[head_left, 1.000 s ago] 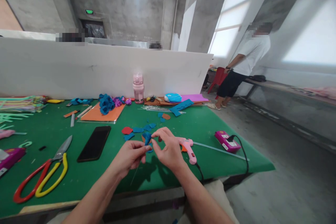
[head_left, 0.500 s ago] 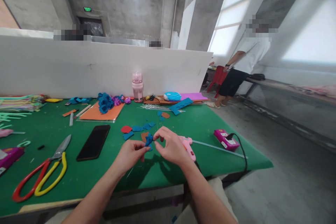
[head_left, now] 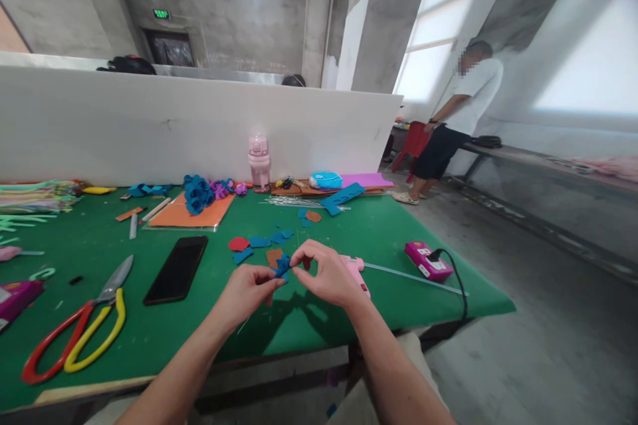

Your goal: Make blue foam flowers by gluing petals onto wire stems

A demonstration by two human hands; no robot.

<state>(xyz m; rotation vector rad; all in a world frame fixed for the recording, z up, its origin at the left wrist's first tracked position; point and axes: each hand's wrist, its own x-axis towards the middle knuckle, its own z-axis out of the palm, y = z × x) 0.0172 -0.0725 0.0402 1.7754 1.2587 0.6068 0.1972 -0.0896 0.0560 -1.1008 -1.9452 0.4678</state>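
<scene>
A small blue felt flower (head_left: 282,264) is held between my two hands above the green tabletop. My left hand (head_left: 252,287) pinches its lower left side between thumb and fingers. The fingertips of my right hand (head_left: 323,271) close on its right edge. Just behind it lie a brown felt piece (head_left: 274,257), several blue felt scraps (head_left: 260,242) and a red felt disc (head_left: 238,244). A pink glue gun (head_left: 355,270) rests partly hidden behind my right hand, with a clear glue stick (head_left: 413,279) reaching out to the right.
Red-and-yellow-handled scissors (head_left: 94,319) and a black phone (head_left: 177,270) lie to the left. Finished blue flowers (head_left: 198,194) sit on orange sheets (head_left: 169,212). A pink bottle (head_left: 259,165) stands against the white partition (head_left: 199,123). At right is a purple power box (head_left: 427,261); a person (head_left: 461,106) stands beyond.
Both hands stay almost in place, with the blue felt flower turned slightly between the fingers. The view has shifted a little, and the standing person's head is bent lower.
</scene>
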